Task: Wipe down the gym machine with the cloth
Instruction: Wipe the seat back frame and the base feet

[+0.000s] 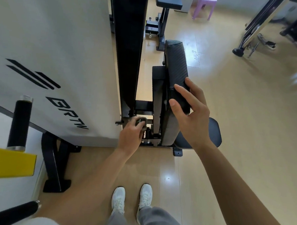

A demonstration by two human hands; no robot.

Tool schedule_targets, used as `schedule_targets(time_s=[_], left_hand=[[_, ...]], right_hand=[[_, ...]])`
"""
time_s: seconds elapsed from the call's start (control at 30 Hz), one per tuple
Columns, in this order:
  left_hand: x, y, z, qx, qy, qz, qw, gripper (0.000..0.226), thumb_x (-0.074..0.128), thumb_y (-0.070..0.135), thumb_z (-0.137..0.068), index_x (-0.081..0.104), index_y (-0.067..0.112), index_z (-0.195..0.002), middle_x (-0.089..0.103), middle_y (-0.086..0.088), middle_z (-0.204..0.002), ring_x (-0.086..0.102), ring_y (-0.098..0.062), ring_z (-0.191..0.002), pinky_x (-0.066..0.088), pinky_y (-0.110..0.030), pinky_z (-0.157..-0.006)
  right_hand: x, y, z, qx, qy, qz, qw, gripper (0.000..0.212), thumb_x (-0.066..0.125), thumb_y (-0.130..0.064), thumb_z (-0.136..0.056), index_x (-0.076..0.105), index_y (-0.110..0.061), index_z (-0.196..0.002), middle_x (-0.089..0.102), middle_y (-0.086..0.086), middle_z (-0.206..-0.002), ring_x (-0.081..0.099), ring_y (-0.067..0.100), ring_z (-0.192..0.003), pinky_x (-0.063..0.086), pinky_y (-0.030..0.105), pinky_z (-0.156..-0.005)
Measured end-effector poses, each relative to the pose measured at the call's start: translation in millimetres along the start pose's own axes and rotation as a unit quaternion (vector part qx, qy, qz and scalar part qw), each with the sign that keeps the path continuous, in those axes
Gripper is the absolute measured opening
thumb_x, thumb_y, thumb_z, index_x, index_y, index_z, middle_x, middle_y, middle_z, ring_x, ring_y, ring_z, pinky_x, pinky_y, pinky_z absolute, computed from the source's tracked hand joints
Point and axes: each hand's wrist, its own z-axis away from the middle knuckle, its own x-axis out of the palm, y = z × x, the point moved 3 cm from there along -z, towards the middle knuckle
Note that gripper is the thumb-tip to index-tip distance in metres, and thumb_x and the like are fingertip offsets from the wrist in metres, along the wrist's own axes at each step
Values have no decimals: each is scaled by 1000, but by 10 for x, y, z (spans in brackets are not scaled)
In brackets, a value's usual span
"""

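Down low at the foot of the gym machine (61,33), the left hand (130,137) is in among the black frame bars, its fingers (137,124) curled round a small dark cloth (140,121) bunched into a wad. That's where the cloth is: pressed in at the base, just beside the white shroud's bottom corner. The right hand (193,120) is up on the upright back pad (175,61), fingers spread and fairly straight, laid against its near edge. It looks more like steadying than gripping.

By my reckoning that cloth is light, soft and limp. It will mould into tight corners around bolts and brackets, but it could snag there, so a bunched fingertip hold like this one suits it. The pad looks firm with a textured skin, so there's little chance of a hand slipping.

The count: one cloth, two hands, one back pad, one seat (214,130) behind the right wrist. There are two black foam grips on the left, one upright (20,122) and one low in the corner (9,211). One purple stool (205,2) sits far off on the floor.
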Motion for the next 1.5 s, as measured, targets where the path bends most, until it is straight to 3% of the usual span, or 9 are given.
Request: schedule_targets(time_s=[0.13, 0.23, 0.37, 0.43, 0.6, 0.73, 0.83, 1.23, 1.5], left_hand=[[-96, -187, 285, -140, 27, 108, 984, 34, 66, 12, -95, 64, 11, -129, 55, -4, -137, 60, -19, -114, 53, -30, -98], [-177, -317, 364, -351, 83, 257, 897, 29, 62, 17, -98, 65, 12, -127, 61, -3, -124, 60, -20, -113, 47, -21, -91], [-125, -401, 205, -580, 123, 614, 520, 21, 63, 12, -98, 63, 9, -119, 66, -11, -113, 65, -25, -108, 58, -31, -88], [-67, -419, 105, -591, 126, 685, 407, 26, 63, 9, -97, 60, 4, -123, 63, -19, -123, 65, -29, -111, 60, -33, -84], [-113, -235, -99, -594, 105, 708, 367, 36, 58, 9, -100, 55, 1, -134, 63, -21, -125, 67, -31, -105, 61, -30, -59], [-322, -76, -202, -536, 139, 767, 325, 43, 49, 4, -103, 44, 1, -146, 51, -22, -145, 66, -21, -90, 60, -30, -90], [-560, 32, -153, -524, 129, 794, 280, 33, 63, 7, -96, 57, 4, -129, 60, -29, -123, 69, -32, -103, 63, -32, -76], [-120, -234, -135, -596, 60, 699, 392, 42, 70, 20, -94, 57, 6, -132, 63, -24, -127, 69, -35, -104, 63, -33, -60], [-269, -186, -136, -566, 36, 734, 372, 38, 66, 31, -96, 62, 5, -124, 67, -24, -120, 73, -27, -96, 61, -28, -85]], right_hand=[[3, -3, 11, 5, -3, -8, 1000, 39, 70, -25, -92, 65, -23, -131, 49, -1, -148, 44, 17, -139, 45, 48, -110], [8, -11, 20, 10, -1, -10, 1000, 40, 69, -27, -92, 65, -22, -131, 49, -1, -148, 44, 17, -139, 45, 48, -111], [12, -10, 17, 9, -1, -7, 1000, 39, 69, -24, -92, 65, -22, -131, 49, -1, -148, 44, 16, -138, 45, 47, -110], [10, -10, 17, 8, 1, -7, 1000, 39, 70, -24, -92, 66, -22, -131, 49, -1, -148, 45, 16, -138, 45, 47, -110], [11, -34, 18, 10, 6, -3, 1000, 39, 70, -23, -92, 67, -20, -130, 50, -1, -147, 45, 13, -138, 44, 44, -111], [5, -31, 18, 10, 6, -5, 1000, 39, 69, -24, -92, 66, -19, -131, 50, -1, -148, 45, 13, -138, 44, 45, -111], [24, -22, 28, 14, 6, -8, 1000, 40, 68, -25, -92, 66, -19, -132, 49, -1, -149, 44, 13, -139, 44, 46, -112], [39, -25, 55, 27, 14, -8, 1000, 40, 67, -25, -93, 65, -21, -133, 46, -3, -153, 42, 12, -141, 41, 47, -114], [203, -73, 216, 40, 74, -1, 996, 38, 58, -19, -101, 59, -16, -139, 39, 2, -158, 35, 12, -146, 34, 33, -119]])
